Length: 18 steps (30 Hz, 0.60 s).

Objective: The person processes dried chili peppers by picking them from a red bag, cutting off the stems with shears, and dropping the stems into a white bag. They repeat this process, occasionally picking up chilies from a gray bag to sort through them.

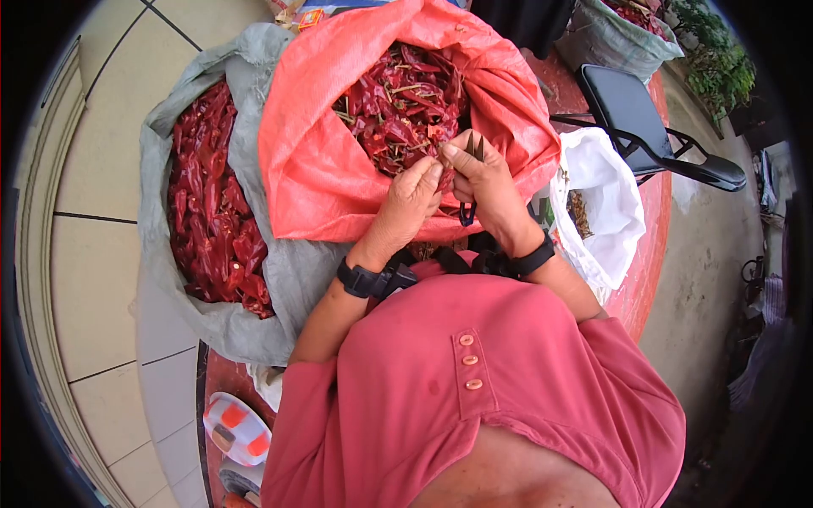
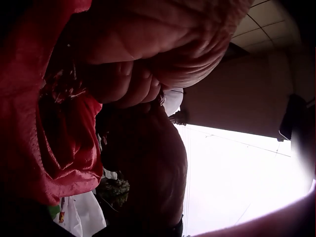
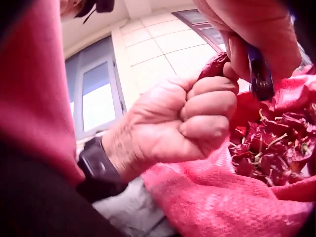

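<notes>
Tiled floor (image 1: 97,288) lies L of the coral sack (image 1: 305,190), past a grey sack (image 1: 296,275) w/ dried red chillies (image 1: 212,203) in it, right beside the coral one. Coral sack is open, w/ loose chillies & stems (image 1: 402,110) inside. L hand (image 1: 411,199), fingers curled, pinches a dark-red chilli (image 3: 213,66) over the coral sack's near side; R hand (image 1: 493,190), just beside it over same sack, grips dark cutters (image 1: 467,212), exact type unclear; can't tell if its fingertips also hold the chilli. White bag (image 1: 622,190) is R of the coral sack, w/ brownish bits inside; black chair (image 1: 622,106) is farther out, toward coral sack's far R; red tabletop (image 1: 648,262) shows R of coral sack too
</notes>
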Each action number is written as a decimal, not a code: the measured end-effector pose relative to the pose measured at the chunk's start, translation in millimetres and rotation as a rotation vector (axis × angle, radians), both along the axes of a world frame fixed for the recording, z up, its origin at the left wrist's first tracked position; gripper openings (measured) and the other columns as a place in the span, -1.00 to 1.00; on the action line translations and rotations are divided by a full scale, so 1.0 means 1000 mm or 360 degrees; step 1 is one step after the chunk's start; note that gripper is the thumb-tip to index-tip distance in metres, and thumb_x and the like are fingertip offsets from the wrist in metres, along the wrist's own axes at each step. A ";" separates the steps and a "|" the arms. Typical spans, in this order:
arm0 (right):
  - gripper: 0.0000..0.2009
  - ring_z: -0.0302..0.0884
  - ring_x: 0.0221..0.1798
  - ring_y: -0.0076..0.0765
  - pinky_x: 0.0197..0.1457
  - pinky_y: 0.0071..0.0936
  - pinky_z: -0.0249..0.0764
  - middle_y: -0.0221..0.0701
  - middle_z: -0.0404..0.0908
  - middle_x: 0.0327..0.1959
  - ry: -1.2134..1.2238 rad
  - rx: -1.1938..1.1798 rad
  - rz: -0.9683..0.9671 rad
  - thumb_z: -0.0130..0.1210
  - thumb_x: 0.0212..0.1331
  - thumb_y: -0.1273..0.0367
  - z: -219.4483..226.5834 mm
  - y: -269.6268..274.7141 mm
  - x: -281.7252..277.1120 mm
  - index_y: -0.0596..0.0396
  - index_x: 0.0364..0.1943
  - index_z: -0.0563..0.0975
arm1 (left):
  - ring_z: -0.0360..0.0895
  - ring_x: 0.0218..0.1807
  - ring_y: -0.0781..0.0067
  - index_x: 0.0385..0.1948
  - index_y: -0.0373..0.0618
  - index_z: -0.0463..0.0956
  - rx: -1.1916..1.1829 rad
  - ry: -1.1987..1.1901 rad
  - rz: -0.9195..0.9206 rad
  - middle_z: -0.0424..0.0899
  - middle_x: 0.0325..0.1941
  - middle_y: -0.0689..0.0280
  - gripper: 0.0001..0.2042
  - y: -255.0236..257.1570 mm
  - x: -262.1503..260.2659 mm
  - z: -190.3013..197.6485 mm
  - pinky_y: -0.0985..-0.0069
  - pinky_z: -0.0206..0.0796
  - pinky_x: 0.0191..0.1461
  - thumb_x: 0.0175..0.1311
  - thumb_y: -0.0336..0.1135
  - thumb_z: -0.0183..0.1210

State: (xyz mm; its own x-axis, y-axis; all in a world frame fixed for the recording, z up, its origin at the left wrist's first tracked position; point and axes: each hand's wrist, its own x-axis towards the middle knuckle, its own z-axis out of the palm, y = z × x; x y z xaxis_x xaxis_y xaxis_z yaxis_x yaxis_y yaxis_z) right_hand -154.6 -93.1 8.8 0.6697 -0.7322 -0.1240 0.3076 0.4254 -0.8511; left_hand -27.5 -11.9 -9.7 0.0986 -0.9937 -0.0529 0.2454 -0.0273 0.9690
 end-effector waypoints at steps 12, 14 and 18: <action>-0.90 -0.04 -0.73 -0.79 -0.72 -0.77 -0.06 -0.70 0.21 -0.66 -0.0426 0.1089 0.0456 -0.01 0.38 0.35 -0.025 -0.020 -0.010 0.04 -0.27 0.45 | 0.04 -0.61 0.80 -0.21 -0.08 0.37 -0.0116 0.0093 -0.0377 0.19 -0.57 0.56 -0.79 0.003 -0.001 0.011 0.75 -0.13 -0.56 0.51 -0.16 -0.10; -0.85 -0.03 -0.74 -0.77 -0.71 -0.72 -0.06 -0.69 0.21 -0.66 -0.0425 0.0716 0.0259 0.03 0.36 0.29 -0.017 -0.023 -0.018 0.06 -0.24 0.46 | 0.04 -0.60 0.79 -0.20 -0.09 0.37 -0.0103 0.0123 -0.0350 0.20 -0.57 0.55 -0.79 0.004 0.004 -0.003 0.75 -0.12 -0.55 0.52 -0.17 -0.11; -0.86 0.10 -0.65 -0.77 -0.62 -0.73 0.02 -0.64 0.36 -0.57 0.0515 -0.0314 -0.0518 0.00 0.35 0.33 0.029 -0.016 -0.055 0.05 -0.17 0.53 | 0.04 -0.57 0.78 -0.15 -0.09 0.37 -0.0187 -0.0068 -0.0235 0.21 -0.52 0.54 -0.80 0.005 0.005 -0.001 0.74 -0.08 -0.52 0.52 -0.18 -0.11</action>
